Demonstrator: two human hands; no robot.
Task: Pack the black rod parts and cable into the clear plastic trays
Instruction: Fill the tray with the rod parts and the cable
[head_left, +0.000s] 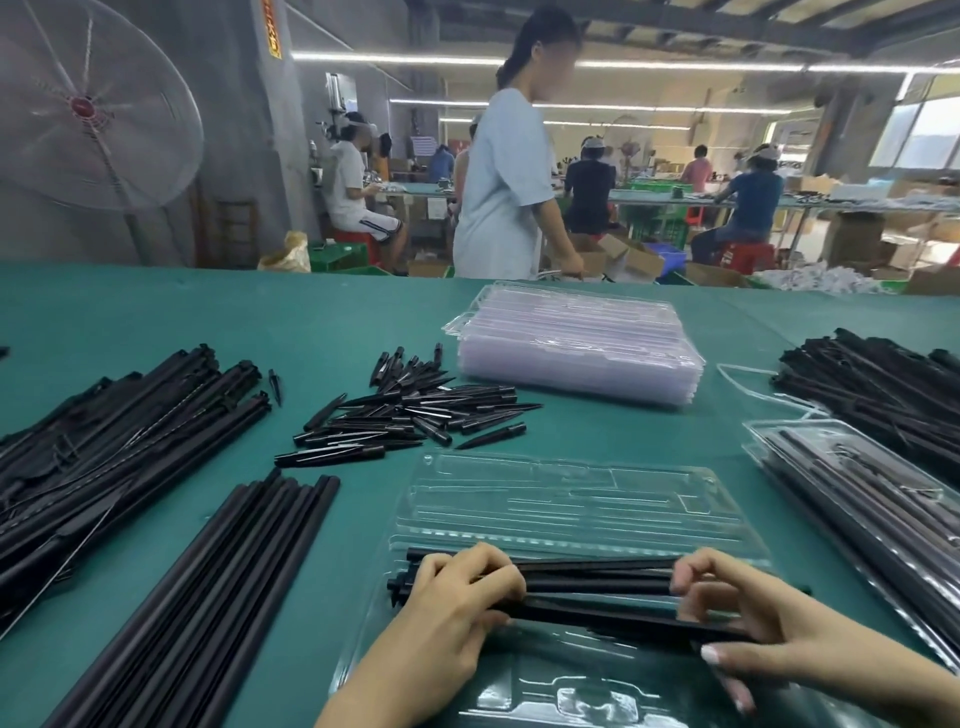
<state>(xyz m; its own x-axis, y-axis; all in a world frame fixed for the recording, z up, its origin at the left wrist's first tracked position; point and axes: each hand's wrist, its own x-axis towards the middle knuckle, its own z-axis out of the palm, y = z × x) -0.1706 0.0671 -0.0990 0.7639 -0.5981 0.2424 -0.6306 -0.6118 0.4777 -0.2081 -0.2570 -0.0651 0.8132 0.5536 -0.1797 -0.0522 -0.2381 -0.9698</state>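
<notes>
An open clear plastic tray (571, 499) lies on the green table in front of me, its hinged halves spread out. Several black rods (597, 577) lie across its near half. My left hand (457, 608) grips their left ends with curled fingers. My right hand (753, 618) holds the right ends, fingers curled over the rods and thumb under the nearest one. Loose long black rods (223, 587) lie to the left, and a heap of black pointed spikes (410, 410) sits behind them. No cable is clearly visible.
A stack of empty clear trays (576, 343) stands at the back centre. A packed tray (857, 504) and another pile of black parts (883, 389) lie on the right. More black parts (104, 431) are heaped at the far left. A person (504, 187) stands beyond the table.
</notes>
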